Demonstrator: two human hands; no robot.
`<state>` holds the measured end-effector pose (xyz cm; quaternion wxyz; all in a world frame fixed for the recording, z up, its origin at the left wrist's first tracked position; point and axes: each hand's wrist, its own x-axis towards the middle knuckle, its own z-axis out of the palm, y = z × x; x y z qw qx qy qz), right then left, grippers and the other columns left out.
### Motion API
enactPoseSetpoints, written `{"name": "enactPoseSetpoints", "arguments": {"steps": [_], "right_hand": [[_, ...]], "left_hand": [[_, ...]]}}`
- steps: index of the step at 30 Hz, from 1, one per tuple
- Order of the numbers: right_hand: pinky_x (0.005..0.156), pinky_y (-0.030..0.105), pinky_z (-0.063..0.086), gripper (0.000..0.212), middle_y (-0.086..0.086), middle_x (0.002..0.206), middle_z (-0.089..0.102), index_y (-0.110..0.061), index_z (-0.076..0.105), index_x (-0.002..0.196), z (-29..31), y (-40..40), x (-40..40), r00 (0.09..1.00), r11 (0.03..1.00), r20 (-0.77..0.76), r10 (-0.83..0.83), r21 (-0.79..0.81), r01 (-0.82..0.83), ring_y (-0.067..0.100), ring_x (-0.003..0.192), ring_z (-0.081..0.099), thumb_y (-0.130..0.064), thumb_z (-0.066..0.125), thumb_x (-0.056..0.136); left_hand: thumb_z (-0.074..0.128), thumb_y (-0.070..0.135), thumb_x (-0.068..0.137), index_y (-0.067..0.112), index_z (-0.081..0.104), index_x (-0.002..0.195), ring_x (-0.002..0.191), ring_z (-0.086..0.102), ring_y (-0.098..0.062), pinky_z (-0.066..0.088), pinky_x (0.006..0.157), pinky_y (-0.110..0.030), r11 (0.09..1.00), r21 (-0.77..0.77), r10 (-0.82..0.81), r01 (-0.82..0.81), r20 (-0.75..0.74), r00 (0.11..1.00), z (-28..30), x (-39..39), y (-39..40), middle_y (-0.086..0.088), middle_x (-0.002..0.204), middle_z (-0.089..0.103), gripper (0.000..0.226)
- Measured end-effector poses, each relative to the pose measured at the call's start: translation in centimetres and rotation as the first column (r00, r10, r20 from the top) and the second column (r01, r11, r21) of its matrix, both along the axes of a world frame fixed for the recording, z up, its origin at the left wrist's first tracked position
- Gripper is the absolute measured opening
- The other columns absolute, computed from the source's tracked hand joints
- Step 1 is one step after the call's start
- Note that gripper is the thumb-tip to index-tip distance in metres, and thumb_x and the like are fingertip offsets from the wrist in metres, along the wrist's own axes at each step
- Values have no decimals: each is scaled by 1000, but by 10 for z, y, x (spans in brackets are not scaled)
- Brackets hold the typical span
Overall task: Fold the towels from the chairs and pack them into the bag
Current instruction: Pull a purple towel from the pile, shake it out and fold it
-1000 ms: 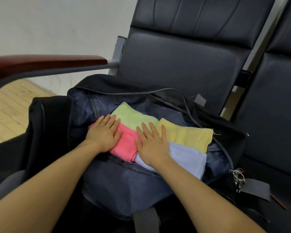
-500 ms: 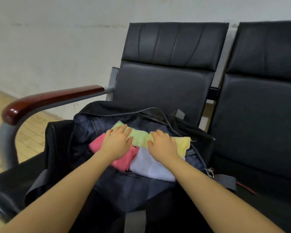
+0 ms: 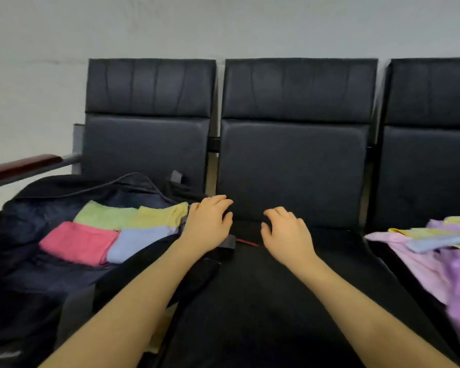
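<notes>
Hands off bag, bag lengthwise left-right

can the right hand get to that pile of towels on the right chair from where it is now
Probably yes. The right hand hovers empty over the middle seat, and nothing lies between it and the pile of towels on the next chair.

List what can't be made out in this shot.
- Head view: heap of unfolded lilac, yellow and blue towels is motion-blurred and cut by the right edge; count unclear.
- Open black duffel bag: folded pink towel and its neighbours hide anything beneath.
- Left hand covers the bag's right end.
</notes>
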<state>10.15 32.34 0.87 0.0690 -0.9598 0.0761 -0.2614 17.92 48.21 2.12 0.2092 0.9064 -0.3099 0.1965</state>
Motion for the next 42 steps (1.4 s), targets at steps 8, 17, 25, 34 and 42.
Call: {"name": "enactPoseSetpoints", "arguments": {"steps": [8,17,25,34,42], "right_hand": [[82,35,45,26,5,113,62,-11,60,114,-28,-151,-114,948,941,-4,-317,125,315,24,101,58,-23,46,96],[70,41,49,37,11,88,66,-7,67,89,-60,-289,-227,842,848,-103,-529,-70,525,34,78,65,-33,42,78],[93,37,29,39,4,125,54,-17,50,123,-88,-329,-264,722,747,-199,-662,-107,656,27,118,48,-44,45,95],[66,33,18,25,-5,79,69,-22,68,82,-80,-331,-268,862,878,171,-476,32,478,20,68,64,-34,46,82],[72,26,30,21,-8,78,65,-18,70,82,-47,-292,-246,825,971,520,-221,35,238,8,74,53,-29,53,87]], "left_hand": [[43,25,100,21,46,139,135,35,-14,25,107,-32,954,-15,-299,299,-134,945,-39,-99,-169,6,147,40,40],[43,24,97,18,55,129,119,49,-21,37,96,-36,849,-3,-519,528,-196,832,-64,-175,-320,1,131,54,34],[34,46,99,14,39,138,121,43,-28,30,98,-38,861,255,-383,439,-242,892,-104,-218,-381,-8,135,46,51],[44,31,100,14,56,101,85,58,-24,35,81,-35,908,-206,-394,364,-126,911,-118,-222,-376,-2,92,64,21],[65,24,89,10,69,83,69,59,-21,44,73,-36,807,-490,-375,331,9,927,-59,-184,-337,-1,73,65,16]]}}
